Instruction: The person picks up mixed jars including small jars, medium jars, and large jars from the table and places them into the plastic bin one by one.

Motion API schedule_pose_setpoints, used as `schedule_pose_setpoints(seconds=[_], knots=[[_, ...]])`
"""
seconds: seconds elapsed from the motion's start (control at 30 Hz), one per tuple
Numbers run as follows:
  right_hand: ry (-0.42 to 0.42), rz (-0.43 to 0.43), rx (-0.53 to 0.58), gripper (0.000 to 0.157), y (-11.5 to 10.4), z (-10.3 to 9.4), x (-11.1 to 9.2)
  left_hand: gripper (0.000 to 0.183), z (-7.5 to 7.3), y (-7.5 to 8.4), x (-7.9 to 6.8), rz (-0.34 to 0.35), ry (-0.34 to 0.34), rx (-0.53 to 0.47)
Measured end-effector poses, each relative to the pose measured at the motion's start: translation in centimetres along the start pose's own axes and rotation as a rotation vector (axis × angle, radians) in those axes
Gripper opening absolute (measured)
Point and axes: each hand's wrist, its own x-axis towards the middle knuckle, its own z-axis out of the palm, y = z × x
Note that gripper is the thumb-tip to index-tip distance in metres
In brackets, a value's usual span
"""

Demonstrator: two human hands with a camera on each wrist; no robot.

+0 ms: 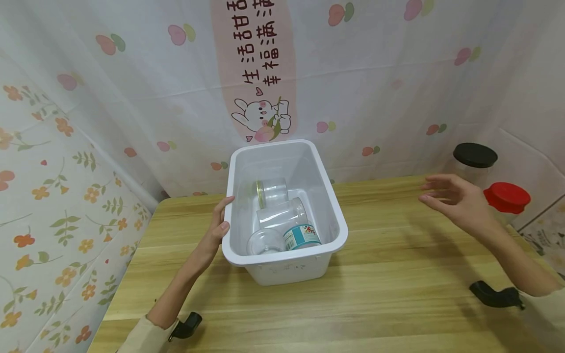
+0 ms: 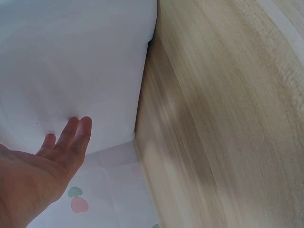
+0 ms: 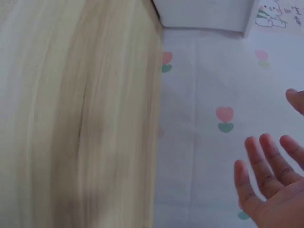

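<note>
A white plastic tub [image 1: 286,258] stands on the wooden table with several clear containers lying inside. One clear jar [image 1: 274,190] has a gold-coloured end, and another clear jar [image 1: 284,214] lies on its side. Nearer the front are a container with a blue label [image 1: 302,237] and a round clear container [image 1: 266,242]. My left hand [image 1: 216,233] holds the tub's left rim; in the left wrist view, several fingers [image 2: 81,133] touch its outer wall. Raised above the table at the right, my right hand [image 1: 463,203] has loosely bent fingers and holds nothing.
Beyond the right hand stand a jar with a black lid [image 1: 475,155] and one with a red lid [image 1: 507,197], partly hidden by that hand. A patterned curtain [image 1: 353,98] hangs behind the wooden table [image 1: 397,294]. Flowered cloth [image 1: 66,220] covers the left side.
</note>
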Motion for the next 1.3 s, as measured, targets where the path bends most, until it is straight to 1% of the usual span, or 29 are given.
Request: schedule_pose_setpoints(seconds=[0.13,0.27,0.43,0.8,0.9,1.03,1.17,1.3], knots=[[0.048,-0.047,-0.006,0.047,-0.4,-1.0,0.0,0.060,0.0,0.0,0.0,-0.004,-0.001,0.002],[0.071,-0.076,-0.003,0.045,-0.8,-2.0,-0.1,0.060,0.0,0.0,0.1,-0.005,0.003,0.005],[0.102,-0.080,0.014,0.047,-1.0,-2.9,-0.2,0.060,-0.1,0.0,0.1,-0.007,0.008,0.012],[0.162,-0.097,0.005,0.055,-0.7,-4.7,-0.3,0.060,0.0,0.0,0.1,-0.005,0.004,0.015],[0.206,-0.075,-0.013,0.056,-0.6,-5.0,-0.4,0.060,0.0,0.1,0.1,-0.004,0.004,0.017],[0.293,-0.008,-0.027,0.057,-0.6,-5.3,-0.6,0.060,0.0,0.1,0.1,0.006,-0.001,0.013],[0.384,0.079,-0.096,0.063,-0.4,-5.5,-1.0,0.059,0.0,0.1,0.1,0.012,-0.007,0.010],[0.448,0.163,-0.185,0.069,-0.2,-5.6,-1.2,0.059,0.0,0.0,0.1,0.013,-0.008,0.010]])
